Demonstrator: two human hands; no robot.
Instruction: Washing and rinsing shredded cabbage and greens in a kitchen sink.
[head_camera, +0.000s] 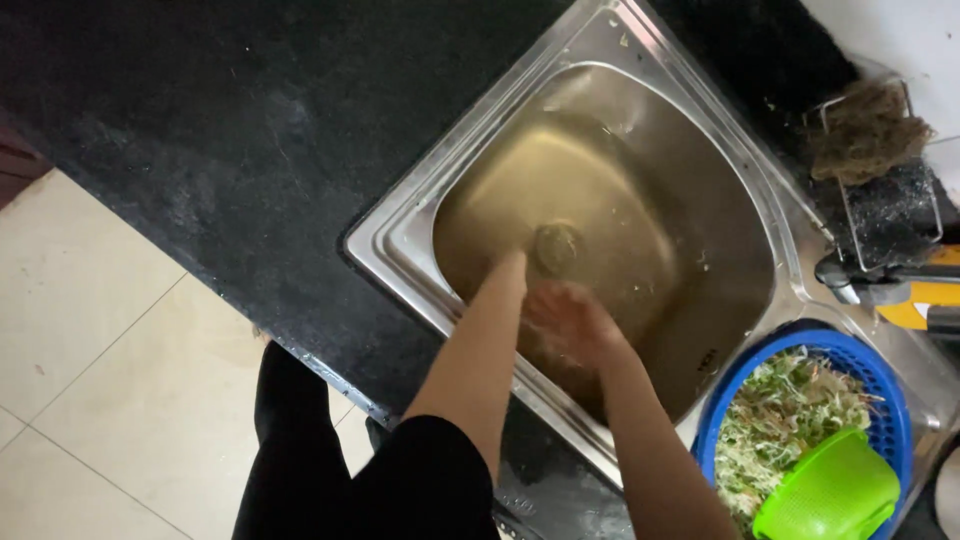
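Steel sink (735, 150) holds both hands, left hand (512, 265) and right hand (570, 325) blurred, grip unclear; blue basket (880, 375) of shredded greens (780, 420) alongside.

Both hands are down in the steel sink (640, 110) at the frame's centre. The left hand (512, 268) reaches toward the drain (556, 245), just beside it. The right hand (570, 325) is blurred, so its fingers cannot be made out. At lower right a blue basket (858, 352) holds shredded vegetables (780, 420), with a green cup (828, 492) lying on them. A black tabletop (250, 130) surrounds the sink; a scrubber (868, 130) sits at upper right.
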